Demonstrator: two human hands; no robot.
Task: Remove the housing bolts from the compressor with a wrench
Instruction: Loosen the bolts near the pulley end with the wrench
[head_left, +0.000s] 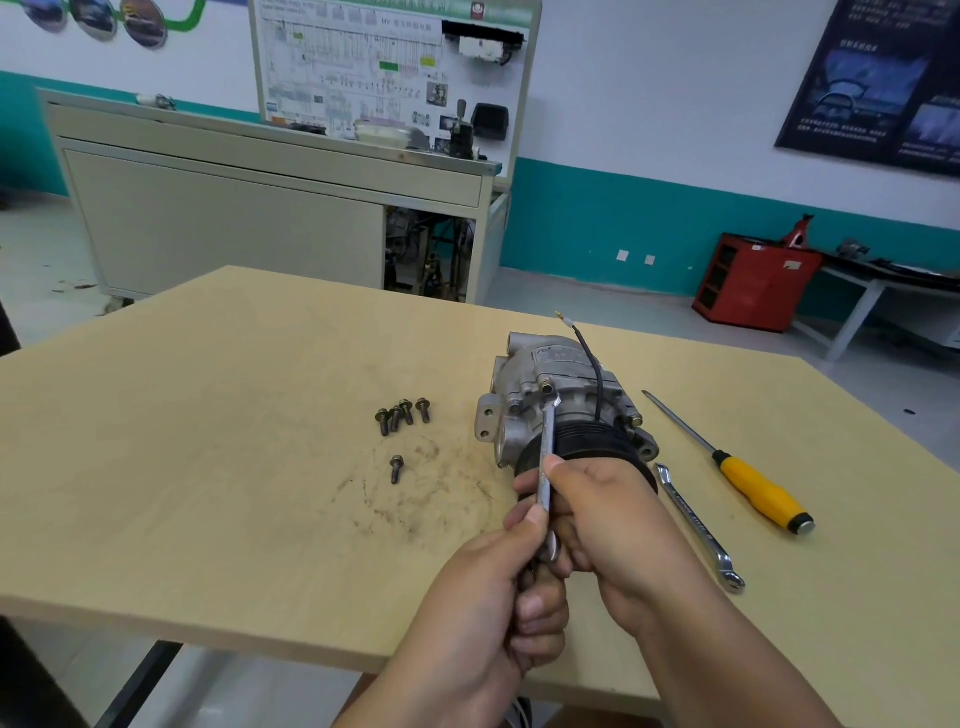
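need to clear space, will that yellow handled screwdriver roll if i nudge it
The screwdriver probably rolls sideways easily: round shaft, rounded handle, lying flat on the smooth table. It looks rigid, so it should lift as one piece, likely handle-heavy.

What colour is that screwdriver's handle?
The long steel screwdriver's handle is yellow with black ends, seen in the head view.

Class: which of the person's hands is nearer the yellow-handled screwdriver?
Right. The right hand grips the wrench just left of the screwdriver; the left hand holds the wrench's lower end, farther left.
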